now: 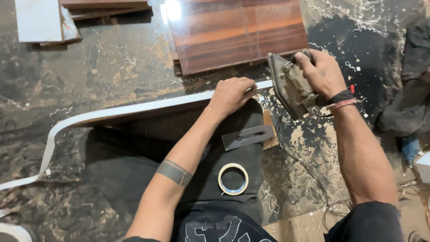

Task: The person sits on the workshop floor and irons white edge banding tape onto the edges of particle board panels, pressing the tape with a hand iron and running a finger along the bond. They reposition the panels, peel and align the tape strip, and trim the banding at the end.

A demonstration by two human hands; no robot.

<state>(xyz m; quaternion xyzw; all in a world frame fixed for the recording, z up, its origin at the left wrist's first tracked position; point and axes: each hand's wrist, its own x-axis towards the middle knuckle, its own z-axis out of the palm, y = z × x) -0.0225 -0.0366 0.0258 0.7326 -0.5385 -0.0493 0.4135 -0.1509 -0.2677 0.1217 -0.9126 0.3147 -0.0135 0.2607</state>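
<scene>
My right hand (320, 71) grips the handle of an old metal clothes iron (289, 87), tilted with its soleplate against the end of a board's edge. My left hand (230, 94) presses down on a white edge-banding strip (134, 109) that lies along the top edge of the upright board. The strip's loose end curls off to the left and down to the floor. A flat metal scraper blade (247, 136) and a roll of tape (233, 179) rest on my dark trouser leg below the hands.
A glossy striped wood-grain panel (237, 31) lies on the floor beyond the iron. White and brown board offcuts (45, 20) sit at the top left. Shavings and trimmings litter the dark floor. Dark cloth (407, 103) lies at the right.
</scene>
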